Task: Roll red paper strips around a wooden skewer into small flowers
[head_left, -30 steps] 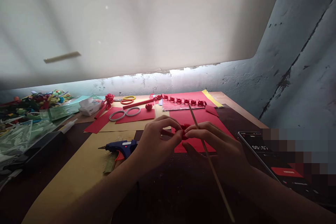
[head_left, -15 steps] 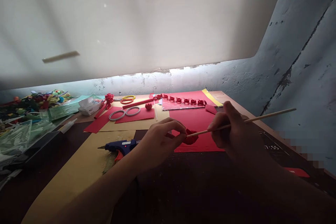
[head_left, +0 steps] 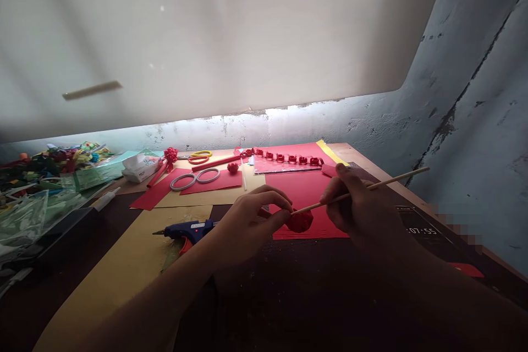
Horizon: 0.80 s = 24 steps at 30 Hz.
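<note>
Pinched between thumb and forefinger of my left hand (head_left: 256, 214) is a small red paper piece (head_left: 301, 222), curved like a petal; its exact shape is partly in shadow. My right hand (head_left: 361, 206) is closed around a thin wooden stick (head_left: 396, 177), held at a slant like a pen. The stick's lower tip rests at the paper piece, close to my left fingertips. Beneath both hands lies a red paper sheet (head_left: 284, 184). A blue glue gun (head_left: 192, 229) with a lit red light is just left of my left hand.
Behind the hands are a row of red paper roses (head_left: 292, 159), yellow-handled scissors (head_left: 202, 155), two tape rings (head_left: 183, 182) and a red paper ball (head_left: 233, 168). At left stand a tissue pack (head_left: 141, 166) and scraps (head_left: 53, 165). A phone timer (head_left: 423, 231) lies right.
My right hand has shifted slightly left and the stick's far end has swung left. The red paper piece shows a broader face now. My left hand stays nearly in place.
</note>
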{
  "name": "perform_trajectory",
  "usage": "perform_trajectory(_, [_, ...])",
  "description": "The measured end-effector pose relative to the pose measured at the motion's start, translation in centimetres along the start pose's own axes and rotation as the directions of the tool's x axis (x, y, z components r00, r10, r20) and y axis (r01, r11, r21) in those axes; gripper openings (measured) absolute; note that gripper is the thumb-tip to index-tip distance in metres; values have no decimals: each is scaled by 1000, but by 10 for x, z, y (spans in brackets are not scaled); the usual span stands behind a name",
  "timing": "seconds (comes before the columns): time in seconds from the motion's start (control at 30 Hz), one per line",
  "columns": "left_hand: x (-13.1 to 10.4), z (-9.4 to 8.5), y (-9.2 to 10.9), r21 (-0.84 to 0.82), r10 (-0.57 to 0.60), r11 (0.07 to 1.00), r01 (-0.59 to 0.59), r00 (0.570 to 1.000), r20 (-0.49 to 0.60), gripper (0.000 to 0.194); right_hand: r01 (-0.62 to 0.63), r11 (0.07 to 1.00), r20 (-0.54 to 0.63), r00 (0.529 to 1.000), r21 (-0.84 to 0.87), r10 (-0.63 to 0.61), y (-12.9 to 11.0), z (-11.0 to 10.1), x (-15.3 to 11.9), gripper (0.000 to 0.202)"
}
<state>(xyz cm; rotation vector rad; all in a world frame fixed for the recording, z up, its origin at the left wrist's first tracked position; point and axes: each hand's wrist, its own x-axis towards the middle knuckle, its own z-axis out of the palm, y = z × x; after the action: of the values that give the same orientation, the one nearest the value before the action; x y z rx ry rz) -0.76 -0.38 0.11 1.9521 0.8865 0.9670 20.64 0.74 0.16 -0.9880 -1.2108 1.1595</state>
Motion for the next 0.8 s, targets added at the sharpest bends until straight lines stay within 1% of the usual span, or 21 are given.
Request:
perform_trajectory(0.17, [1, 0, 1, -58, -26, 998, 26, 1000, 4, 23, -72, 997, 7, 997, 3, 72, -2, 4, -1, 54])
perform_trajectory(0.33, [1, -1, 0, -100, -61, 993, 59, 998, -12, 20, -125, 992, 48, 991, 7, 124, -2, 5, -2, 55])
perform_trajectory(0.53, [1, -3, 0, -162, -74, 984, 70, 997, -16, 17, -107, 994, 86, 991, 20, 105, 4, 4, -1, 54])
perform_trajectory(0.8, [3, -4, -2, -261, -147, 955, 139, 989, -11, 12, -66, 998, 131, 989, -11, 67, 1, 4, -2, 51])
